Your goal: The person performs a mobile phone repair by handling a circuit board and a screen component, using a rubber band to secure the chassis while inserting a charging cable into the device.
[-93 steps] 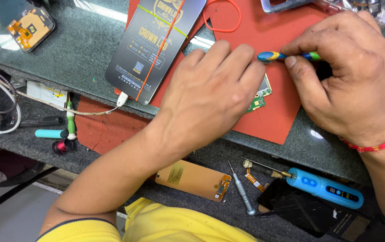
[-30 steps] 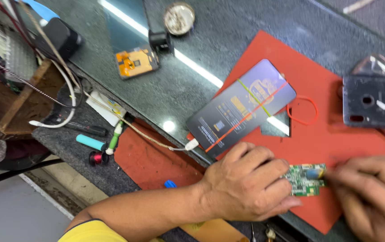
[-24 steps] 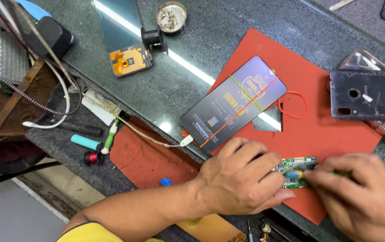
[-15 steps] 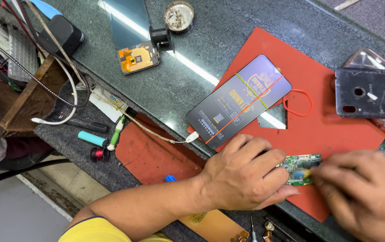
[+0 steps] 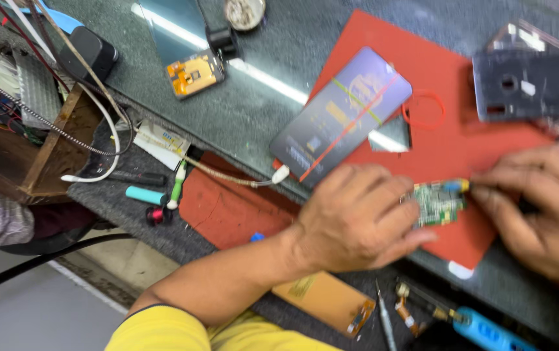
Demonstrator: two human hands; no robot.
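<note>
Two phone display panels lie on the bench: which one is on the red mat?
The dark display panel with the sticker and crossed coloured lines, lying partly on the red mat. The other, with the orange flex, lies on bare grey countertop further left.

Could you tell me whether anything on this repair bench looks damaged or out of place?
Yes: the phone screen on the red mat shows straight coloured lines across its display, which suggests damage.

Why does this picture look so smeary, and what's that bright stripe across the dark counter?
Head view: motion blur smears the whole frame, worst at the right hand and the dark phone back cover; the left hand and green circuit board are soft too. The stripe is glare from an overhead light on the glossy counter.
</note>
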